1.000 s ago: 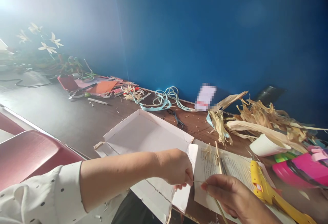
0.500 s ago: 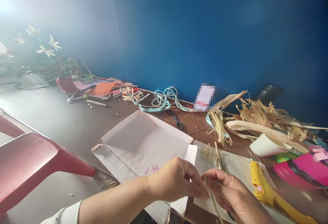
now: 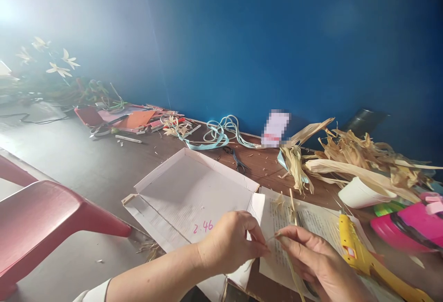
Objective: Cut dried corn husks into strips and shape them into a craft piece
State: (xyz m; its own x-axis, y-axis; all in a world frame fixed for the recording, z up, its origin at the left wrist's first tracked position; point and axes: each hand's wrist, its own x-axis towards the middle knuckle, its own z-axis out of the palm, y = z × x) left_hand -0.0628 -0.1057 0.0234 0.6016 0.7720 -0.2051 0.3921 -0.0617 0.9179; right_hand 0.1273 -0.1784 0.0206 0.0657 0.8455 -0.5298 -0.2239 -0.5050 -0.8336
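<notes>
My left hand [image 3: 231, 246] and my right hand [image 3: 313, 260] meet at the near edge of the brown table [image 3: 104, 163], fingertips pinched together. Both pinch a thin dry straw strip [image 3: 292, 272] that runs down past my right palm. Under the hands lie a flattened white cardboard box [image 3: 187, 196] marked "2.46" and a printed paper sheet [image 3: 313, 223]. A yellow glue gun [image 3: 360, 258] lies just right of my right hand.
Dried corn husks [image 3: 360, 159] are heaped at the right by a white cup [image 3: 360, 194] and a pink container [image 3: 411, 226]. Scissors [image 3: 237, 159], blue ribbon [image 3: 218, 136], coloured paper scraps [image 3: 134, 118] and straw flowers [image 3: 58, 64] lie farther left. A red chair [image 3: 44, 226] stands at the left.
My left arm has drawn back toward me, uncovering the "2.46" on the cardboard. Both hands have come together, pinching the straw strip.
</notes>
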